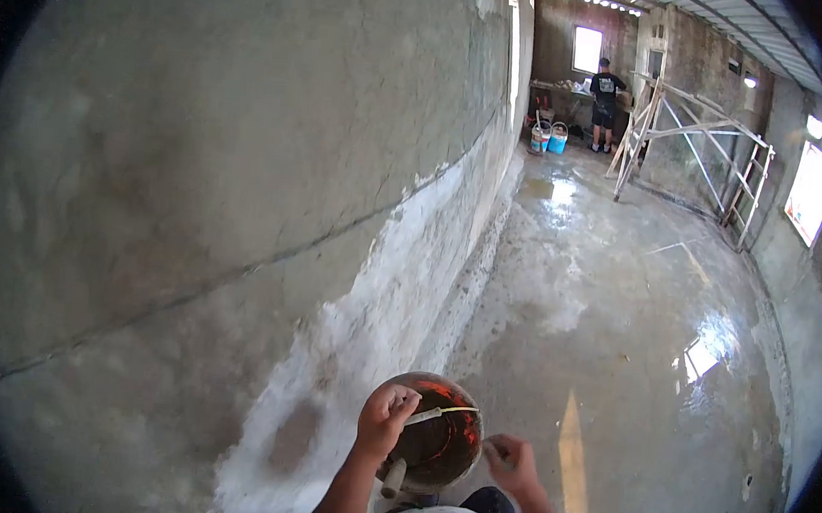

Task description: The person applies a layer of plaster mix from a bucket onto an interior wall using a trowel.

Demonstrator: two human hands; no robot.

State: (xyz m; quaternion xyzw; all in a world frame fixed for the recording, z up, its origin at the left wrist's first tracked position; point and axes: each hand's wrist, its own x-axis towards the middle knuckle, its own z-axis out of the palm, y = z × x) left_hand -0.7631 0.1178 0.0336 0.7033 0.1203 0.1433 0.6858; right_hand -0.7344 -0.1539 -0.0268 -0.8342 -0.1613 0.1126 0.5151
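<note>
A round bucket (458, 474) with a dark inside and orange-red smears stands low in front of my body. My left hand (386, 421) is closed above its left rim, thumb and fingers pinched together. Beside these fingertips a pale stick-like piece with a yellow end (425, 417) stretches across the opening; I cannot make out what the fingers hold. A pale cylindrical handle (393, 479) sticks out over the near left rim. At the right rim is my right hand (512, 463), its fingers curled inward with the fingertips right at the bucket's edge.
A grey wall (198, 165) with a white-patched lower part runs close along the left. The wet, shiny floor (569, 315) stretches ahead. Farther off are a scaffold frame (691, 133), blue and white buckets (557, 138) and a person (604, 103) at a counter.
</note>
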